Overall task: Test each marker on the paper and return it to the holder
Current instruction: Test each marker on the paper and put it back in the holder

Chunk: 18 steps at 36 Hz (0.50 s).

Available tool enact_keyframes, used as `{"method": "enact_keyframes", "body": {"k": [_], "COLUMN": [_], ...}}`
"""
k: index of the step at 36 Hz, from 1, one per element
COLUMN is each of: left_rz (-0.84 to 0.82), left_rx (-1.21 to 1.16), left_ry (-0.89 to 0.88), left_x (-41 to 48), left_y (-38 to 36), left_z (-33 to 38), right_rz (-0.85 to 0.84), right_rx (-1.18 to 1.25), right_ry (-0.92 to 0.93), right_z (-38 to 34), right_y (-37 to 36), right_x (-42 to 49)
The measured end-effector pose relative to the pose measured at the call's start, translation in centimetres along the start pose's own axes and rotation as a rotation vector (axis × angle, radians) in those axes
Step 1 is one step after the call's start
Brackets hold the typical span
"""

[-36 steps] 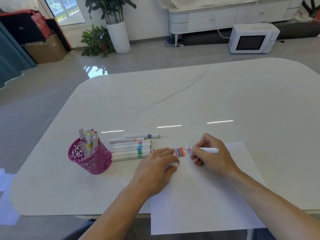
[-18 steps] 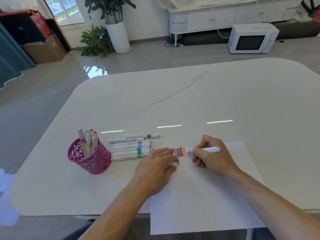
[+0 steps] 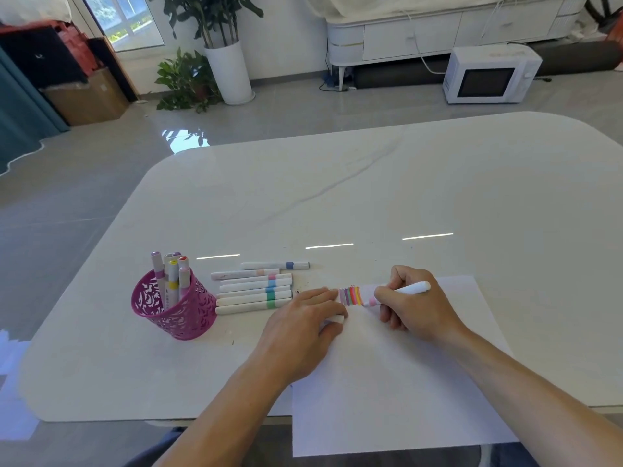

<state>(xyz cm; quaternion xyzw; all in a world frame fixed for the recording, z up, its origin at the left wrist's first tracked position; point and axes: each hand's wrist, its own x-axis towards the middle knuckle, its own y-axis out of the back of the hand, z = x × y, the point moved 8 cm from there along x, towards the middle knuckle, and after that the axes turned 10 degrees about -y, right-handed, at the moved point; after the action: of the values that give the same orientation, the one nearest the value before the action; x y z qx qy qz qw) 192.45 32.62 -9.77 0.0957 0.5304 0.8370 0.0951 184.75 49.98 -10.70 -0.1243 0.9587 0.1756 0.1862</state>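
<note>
My right hand [image 3: 416, 303] grips a white marker [image 3: 409, 290] with a pink band, its tip on the white paper [image 3: 387, 382] just right of a row of coloured test strokes [image 3: 351, 295]. My left hand [image 3: 303, 323] lies on the paper's left edge and pinches a small white cap [image 3: 336, 318] between thumb and fingers. Several white markers [image 3: 254, 291] lie side by side on the table, left of my left hand. A pink lattice holder [image 3: 175, 306] stands further left with several markers upright in it.
The white marble table [image 3: 371, 197] stretches bare beyond the paper. The paper overhangs the near table edge. On the floor behind are a white microwave [image 3: 490, 75], a potted plant [image 3: 226, 55] and a white cabinet [image 3: 438, 28].
The marker tip has moved slightly down and right along the stroke beside the coloured marks. My left hand has stayed in place.
</note>
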Motion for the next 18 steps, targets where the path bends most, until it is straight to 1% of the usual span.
{"method": "enact_keyframes", "body": {"k": [6,10,14,18], "left_rz": [0.008,0.015,0.088,0.202], "left_rx": [-0.041,-0.064,-0.098,-0.184], "left_ry": [0.019,0.031,0.062,0.110], "left_x": [0.0,-0.1,-0.3,-0.5], "left_y": [0.2,0.4,1.4,2.7], "left_z": [0.0,0.0,0.2,0.2], "right_rz": [-0.008,-0.025,-0.041,-0.035], "right_rx": [0.045,0.202,0.262,0.292], "right_ry": [0.012,0.035,0.090,0.160], "right_z": [-0.1,-0.9,-2.3,-3.7], "right_y": [0.1,0.7,1.0,1.3], "right_x": [0.0,-0.1,-0.6,-1.5]}}
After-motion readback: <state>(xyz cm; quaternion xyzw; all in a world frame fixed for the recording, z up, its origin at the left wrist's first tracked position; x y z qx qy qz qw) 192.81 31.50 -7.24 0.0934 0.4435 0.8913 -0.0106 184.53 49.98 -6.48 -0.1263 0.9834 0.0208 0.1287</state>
